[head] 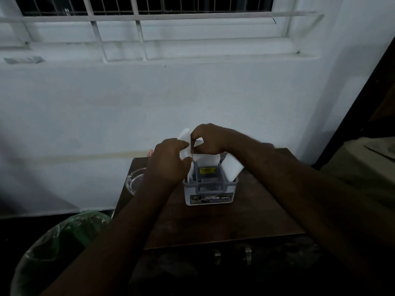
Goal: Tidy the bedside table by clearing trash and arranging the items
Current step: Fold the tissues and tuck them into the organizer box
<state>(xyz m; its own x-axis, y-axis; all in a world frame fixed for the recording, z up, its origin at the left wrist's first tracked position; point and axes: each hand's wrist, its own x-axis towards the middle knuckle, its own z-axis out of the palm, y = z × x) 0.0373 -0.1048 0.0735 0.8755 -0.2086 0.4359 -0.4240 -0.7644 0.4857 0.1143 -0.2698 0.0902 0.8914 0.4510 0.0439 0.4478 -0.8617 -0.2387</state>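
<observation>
I am standing over the dark wooden bedside table [213,223], which is sitting against the white wall under the barred window [136,18]. At about eight o'clock from the table, down by the floor, a bin lined with a green bag [64,242] is waiting for the trash. On the tabletop, near its middle, a small white box with a grey rim and an OPEL label [208,194] is standing upright. At nine o'clock from the box a clear glass dish [133,180] is resting near the table's left edge, and something with a red-and-white label [151,152] is peeking out behind my left wrist; I cannot tell what it is.

My left hand [168,161] and right hand [208,138] are both hovering just above the box at twelve o'clock, fingers curled and pinching the same white paper [184,138], while more white sheets [233,167] are sticking out of the box at two o'clock.

I judge I am sorting the papers, folding or tucking this one. Next I am going to need a steady, gentle pinch, either slipping it down between the sheets or carrying it left to the bin.
</observation>
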